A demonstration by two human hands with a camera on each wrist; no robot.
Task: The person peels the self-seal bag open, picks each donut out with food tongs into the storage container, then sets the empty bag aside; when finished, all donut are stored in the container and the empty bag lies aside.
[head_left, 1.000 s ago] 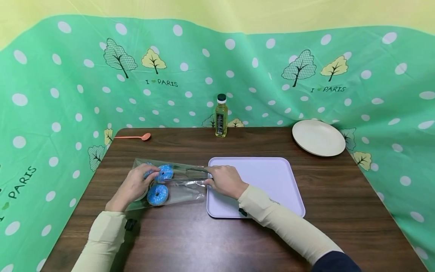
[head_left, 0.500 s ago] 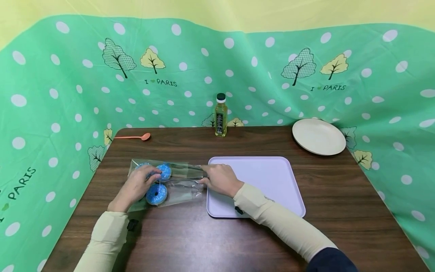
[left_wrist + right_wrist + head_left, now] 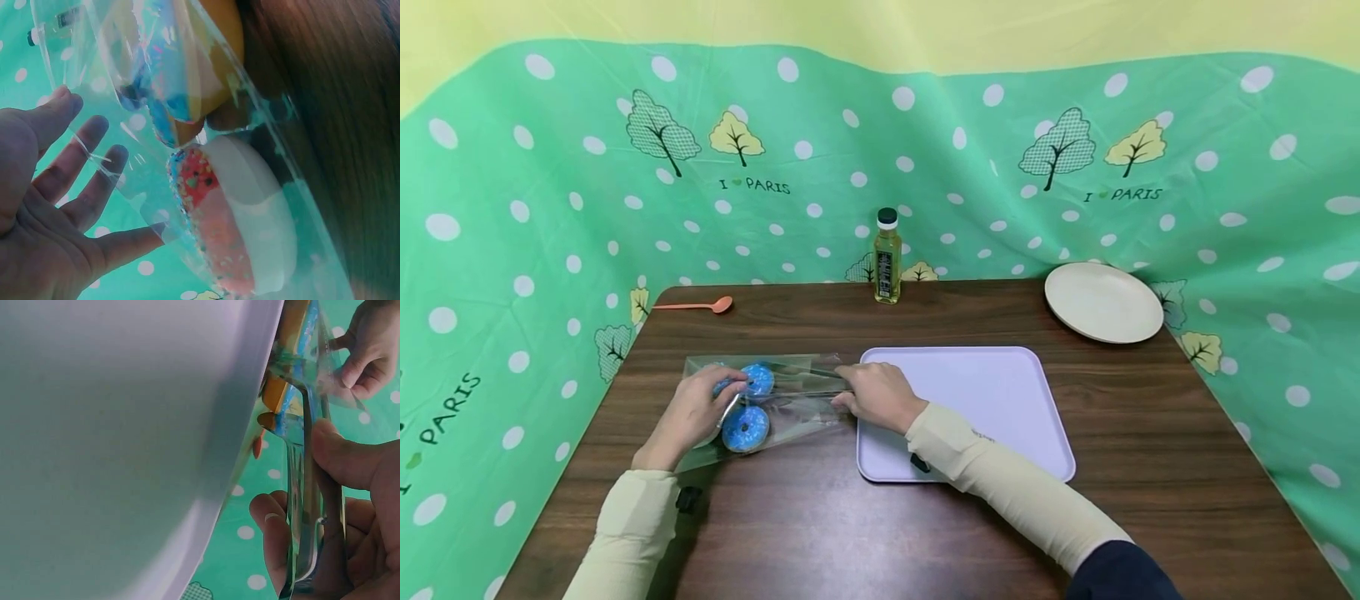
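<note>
A clear plastic bag (image 3: 805, 418) lies on the table, left of the lilac tray. Inside are several doughnuts: a blue one (image 3: 757, 421) nearest the front, another blue one (image 3: 763, 379) behind it, and a pink sprinkled one (image 3: 215, 231) in the left wrist view. My left hand (image 3: 688, 412) pinches the upper film at the bag's left part, its other fingers spread, and partly covers the doughnuts. My right hand (image 3: 880, 396) grips metal tongs (image 3: 307, 512), whose arms reach through the bag's mouth toward the rear blue doughnut. Whether the tips touch it, I cannot tell.
The lilac tray (image 3: 992, 392) lies under the right forearm. An orange spoon (image 3: 722, 305) rests at the back left. An oil bottle (image 3: 887, 258) stands upright at the back edge, and a white plate (image 3: 1103, 302) sits at the back right.
My right hand has moved a little left with the tongs, deeper toward the doughnuts. The bag's mouth has shifted slightly left. My left hand stays at the bag.
</note>
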